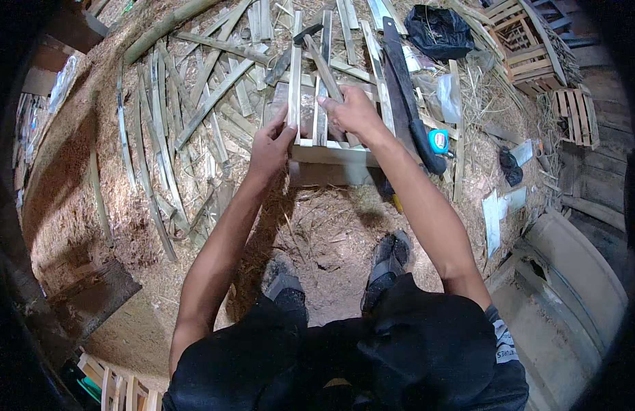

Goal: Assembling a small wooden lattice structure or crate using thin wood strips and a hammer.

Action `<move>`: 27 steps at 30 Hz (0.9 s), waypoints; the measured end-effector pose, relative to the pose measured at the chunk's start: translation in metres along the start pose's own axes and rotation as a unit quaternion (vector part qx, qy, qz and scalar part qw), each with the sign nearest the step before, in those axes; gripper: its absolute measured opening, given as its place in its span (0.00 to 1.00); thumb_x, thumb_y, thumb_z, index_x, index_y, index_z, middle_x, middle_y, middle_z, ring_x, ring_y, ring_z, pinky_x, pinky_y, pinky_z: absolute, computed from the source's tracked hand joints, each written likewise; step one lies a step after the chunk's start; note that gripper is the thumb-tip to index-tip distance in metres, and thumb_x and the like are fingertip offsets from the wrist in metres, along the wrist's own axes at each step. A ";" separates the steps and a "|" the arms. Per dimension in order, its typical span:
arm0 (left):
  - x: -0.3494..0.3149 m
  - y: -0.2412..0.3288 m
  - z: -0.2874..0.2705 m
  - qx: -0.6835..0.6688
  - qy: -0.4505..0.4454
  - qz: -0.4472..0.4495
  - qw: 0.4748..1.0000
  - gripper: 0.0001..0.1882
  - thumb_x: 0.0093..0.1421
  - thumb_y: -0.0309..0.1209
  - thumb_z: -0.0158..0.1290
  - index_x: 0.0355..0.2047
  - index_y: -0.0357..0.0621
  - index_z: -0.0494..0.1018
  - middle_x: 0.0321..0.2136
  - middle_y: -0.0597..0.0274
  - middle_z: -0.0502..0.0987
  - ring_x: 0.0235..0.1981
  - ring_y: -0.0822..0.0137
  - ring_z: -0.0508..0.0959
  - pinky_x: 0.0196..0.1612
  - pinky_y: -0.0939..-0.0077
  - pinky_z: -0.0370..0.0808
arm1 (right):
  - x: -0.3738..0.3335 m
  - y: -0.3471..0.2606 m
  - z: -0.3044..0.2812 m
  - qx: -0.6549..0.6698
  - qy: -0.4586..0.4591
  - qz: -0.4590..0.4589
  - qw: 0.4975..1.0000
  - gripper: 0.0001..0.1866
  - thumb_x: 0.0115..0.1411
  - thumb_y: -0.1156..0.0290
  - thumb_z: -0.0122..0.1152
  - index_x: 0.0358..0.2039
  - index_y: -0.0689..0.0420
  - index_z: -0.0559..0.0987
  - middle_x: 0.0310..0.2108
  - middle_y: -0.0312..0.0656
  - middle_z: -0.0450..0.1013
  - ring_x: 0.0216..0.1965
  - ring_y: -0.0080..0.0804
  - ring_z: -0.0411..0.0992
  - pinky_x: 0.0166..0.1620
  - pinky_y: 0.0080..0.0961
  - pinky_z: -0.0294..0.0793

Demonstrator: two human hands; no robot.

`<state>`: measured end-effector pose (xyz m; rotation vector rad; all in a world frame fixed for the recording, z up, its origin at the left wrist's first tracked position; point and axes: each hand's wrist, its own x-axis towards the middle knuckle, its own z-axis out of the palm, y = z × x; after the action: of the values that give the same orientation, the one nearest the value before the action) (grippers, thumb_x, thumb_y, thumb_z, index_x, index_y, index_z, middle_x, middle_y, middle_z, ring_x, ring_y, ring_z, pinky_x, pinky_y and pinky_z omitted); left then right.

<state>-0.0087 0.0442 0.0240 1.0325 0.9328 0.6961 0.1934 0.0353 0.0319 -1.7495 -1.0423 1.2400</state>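
A small wooden frame of pale slats on a front board (338,157) lies in front of me. My left hand (271,144) is at its near left corner, fingers and thumb closed on the end of a long slat (296,75). My right hand (355,113) is wrapped round the wooden handle of a hammer (321,61), whose dark head points away from me above the slats. Another slat (323,103) runs between my hands. Whether a nail is in the frame is too small to tell.
Loose slats (218,103) litter the left. Right of the frame lie a long dark blade with a black handle (413,103), a blue tape measure (438,141) and a black plastic bag (438,31). Slatted crates (526,48) stand at the far right. Shavings cover the ground.
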 end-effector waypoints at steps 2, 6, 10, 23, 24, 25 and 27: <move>0.001 -0.005 -0.006 -0.007 -0.017 -0.003 1.000 0.29 0.68 0.27 0.49 0.66 0.29 0.58 0.43 0.57 0.79 0.40 0.72 0.78 0.46 0.78 0.75 | 0.001 0.000 0.000 0.018 0.001 0.002 1.000 0.12 0.62 0.66 0.64 0.32 0.64 0.77 0.15 0.37 0.70 0.15 0.24 0.70 0.19 0.29 0.69; 0.006 -0.010 -0.007 0.005 -0.017 0.014 1.000 0.24 0.68 0.28 0.50 0.61 0.29 0.64 0.42 0.56 0.80 0.40 0.71 0.79 0.45 0.77 0.77 | 0.003 0.005 -0.002 0.016 -0.010 -0.007 1.000 0.14 0.62 0.65 0.66 0.33 0.65 0.76 0.15 0.36 0.70 0.14 0.24 0.69 0.18 0.27 0.67; 0.013 -0.004 -0.003 -0.025 -0.034 -0.053 0.998 0.18 0.69 0.32 0.49 0.54 0.32 0.71 0.39 0.57 0.81 0.37 0.70 0.80 0.42 0.77 0.77 | 0.003 0.008 -0.001 0.061 -0.012 0.003 0.998 0.16 0.61 0.63 0.67 0.30 0.65 0.76 0.14 0.36 0.70 0.13 0.23 0.68 0.17 0.24 0.66; 0.041 0.020 0.000 0.084 -0.066 -0.162 0.981 0.14 0.60 0.37 0.63 0.36 0.36 0.80 0.30 0.63 0.82 0.30 0.72 0.78 0.35 0.77 0.73 | 0.012 0.020 -0.006 -0.002 0.024 0.008 1.000 0.20 0.57 0.57 0.70 0.27 0.64 0.79 0.16 0.43 0.74 0.16 0.30 0.73 0.22 0.32 0.71; 0.041 0.022 0.003 0.106 -0.068 -0.153 0.980 0.14 0.58 0.37 0.64 0.34 0.36 0.81 0.29 0.64 0.81 0.29 0.72 0.78 0.35 0.77 0.73 | 0.012 0.019 -0.005 0.007 0.021 0.015 1.000 0.19 0.57 0.58 0.70 0.27 0.64 0.79 0.15 0.41 0.73 0.15 0.29 0.72 0.21 0.31 0.70; 0.040 0.020 0.002 0.107 -0.066 -0.151 0.980 0.14 0.58 0.37 0.64 0.34 0.36 0.81 0.29 0.64 0.81 0.29 0.72 0.78 0.35 0.77 0.73 | 0.010 0.016 -0.003 0.018 0.017 0.021 0.999 0.18 0.57 0.60 0.71 0.27 0.64 0.78 0.15 0.39 0.72 0.14 0.27 0.71 0.19 0.30 0.69; 0.040 0.016 0.000 0.063 -0.052 -0.148 0.986 0.14 0.58 0.37 0.64 0.34 0.37 0.81 0.28 0.65 0.81 0.29 0.73 0.77 0.35 0.78 0.72 | 0.009 0.011 -0.001 0.034 0.014 0.022 0.999 0.17 0.57 0.62 0.71 0.28 0.64 0.78 0.15 0.38 0.72 0.14 0.26 0.70 0.18 0.28 0.67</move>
<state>0.0082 0.0838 0.0267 1.0038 1.0213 0.3362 0.1980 0.0396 0.0192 -1.7416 -0.9402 1.2607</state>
